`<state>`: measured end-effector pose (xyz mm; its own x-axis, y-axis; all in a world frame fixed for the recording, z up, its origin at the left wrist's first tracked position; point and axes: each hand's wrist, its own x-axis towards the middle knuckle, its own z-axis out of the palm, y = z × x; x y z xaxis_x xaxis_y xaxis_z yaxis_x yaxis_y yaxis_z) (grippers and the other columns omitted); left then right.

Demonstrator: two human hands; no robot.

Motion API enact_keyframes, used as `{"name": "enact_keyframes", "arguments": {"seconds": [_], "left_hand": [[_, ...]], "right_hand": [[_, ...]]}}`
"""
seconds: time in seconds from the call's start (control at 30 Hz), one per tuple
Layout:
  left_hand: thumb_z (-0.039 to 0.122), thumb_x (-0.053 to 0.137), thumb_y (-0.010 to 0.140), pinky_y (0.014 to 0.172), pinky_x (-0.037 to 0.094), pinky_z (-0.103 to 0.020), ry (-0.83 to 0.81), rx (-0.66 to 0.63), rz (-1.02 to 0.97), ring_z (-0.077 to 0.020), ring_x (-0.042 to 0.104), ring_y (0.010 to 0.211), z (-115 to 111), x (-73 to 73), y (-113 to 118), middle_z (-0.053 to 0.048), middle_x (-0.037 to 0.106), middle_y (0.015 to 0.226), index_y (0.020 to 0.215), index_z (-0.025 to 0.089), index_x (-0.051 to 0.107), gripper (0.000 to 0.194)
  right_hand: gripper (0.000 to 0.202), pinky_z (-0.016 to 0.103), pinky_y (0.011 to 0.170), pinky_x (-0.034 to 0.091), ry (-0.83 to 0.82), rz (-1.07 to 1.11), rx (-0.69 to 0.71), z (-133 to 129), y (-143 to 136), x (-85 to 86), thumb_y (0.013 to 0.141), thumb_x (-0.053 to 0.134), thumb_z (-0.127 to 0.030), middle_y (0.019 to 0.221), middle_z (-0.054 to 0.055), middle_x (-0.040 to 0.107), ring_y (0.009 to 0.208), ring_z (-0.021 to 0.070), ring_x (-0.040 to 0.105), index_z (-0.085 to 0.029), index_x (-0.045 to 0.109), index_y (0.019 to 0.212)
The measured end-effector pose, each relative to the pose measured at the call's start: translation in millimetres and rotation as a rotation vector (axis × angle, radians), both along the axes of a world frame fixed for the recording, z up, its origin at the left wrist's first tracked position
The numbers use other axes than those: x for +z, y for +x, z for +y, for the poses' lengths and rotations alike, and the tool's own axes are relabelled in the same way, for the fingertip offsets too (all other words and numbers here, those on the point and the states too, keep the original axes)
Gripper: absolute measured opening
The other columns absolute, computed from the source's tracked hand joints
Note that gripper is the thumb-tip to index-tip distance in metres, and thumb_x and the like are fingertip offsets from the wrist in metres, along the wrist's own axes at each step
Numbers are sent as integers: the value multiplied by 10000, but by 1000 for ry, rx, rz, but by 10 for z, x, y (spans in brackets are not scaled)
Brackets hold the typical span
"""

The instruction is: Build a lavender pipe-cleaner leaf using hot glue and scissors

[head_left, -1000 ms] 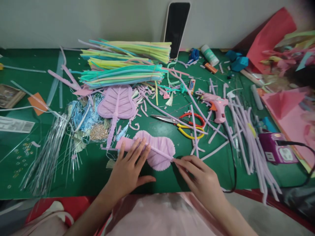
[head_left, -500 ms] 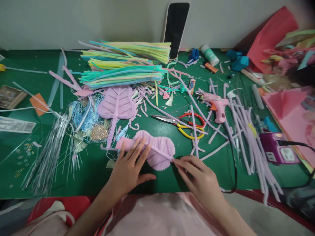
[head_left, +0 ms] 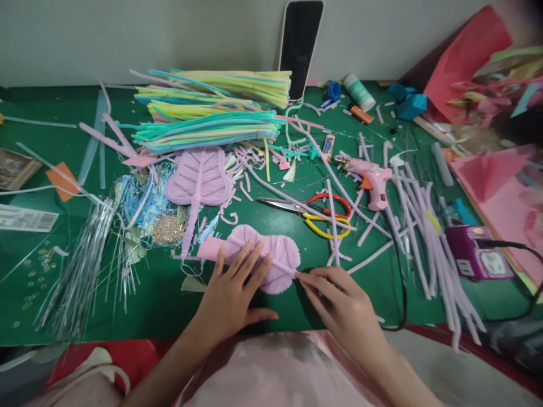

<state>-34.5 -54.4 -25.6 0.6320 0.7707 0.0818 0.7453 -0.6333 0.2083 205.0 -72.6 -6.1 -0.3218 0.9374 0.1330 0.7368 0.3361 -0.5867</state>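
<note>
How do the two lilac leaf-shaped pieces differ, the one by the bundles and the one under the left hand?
The upper piece has branching side veins; the lower piece shows only a central strip. The upper piece's rim looks smooth, the lower piece's scalloped. The upper piece lies untouched; the left hand rests on the lower piece. Both are lilac.

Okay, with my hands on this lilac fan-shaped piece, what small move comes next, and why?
Probably press the left hand along the lilac central strip toward its lower-right end: the left fingers lie spread across the lilac fan-shaped piece, while the right hand seems to pinch that end at the edge.
</note>
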Motion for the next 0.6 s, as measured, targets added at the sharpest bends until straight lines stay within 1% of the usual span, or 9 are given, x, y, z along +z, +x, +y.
{"name": "enact_keyframes", "arguments": {"seconds": [0.13,0.33,0.43,0.6], "left_hand": [[736,402,840,1165,37,-614,-11,3,-1,-359,358,1410,-7,-10,1,-211,495,1467,1480,118,402,890],[731,401,845,1170,-5,-597,-19,6,3,-345,363,1407,-10,3,11,-202,454,1502,1467,110,419,879],[736,397,843,1167,-4,-601,-21,9,1,-349,379,1396,-8,2,14,-213,465,1490,1467,109,419,885],[734,409,839,1165,4,-604,-25,6,-1,-351,364,1405,-7,-14,11,-223,467,1485,1479,104,396,898]], "right_hand": [[217,316,741,554,-1,-9,-4,-3,3,-4,937,553,-124,942,76,640,857,180,616,-183,674,1108],[208,331,732,541,38,-5,7,27,-33,47,921,580,-130,929,82,633,841,184,600,-171,675,1101],[213,347,730,531,65,-5,30,60,-65,71,908,594,-132,941,96,621,851,196,584,-168,691,1094],[224,359,719,531,93,-51,72,83,-92,46,908,604,-160,958,111,618,833,201,562,-165,708,1106]]}}
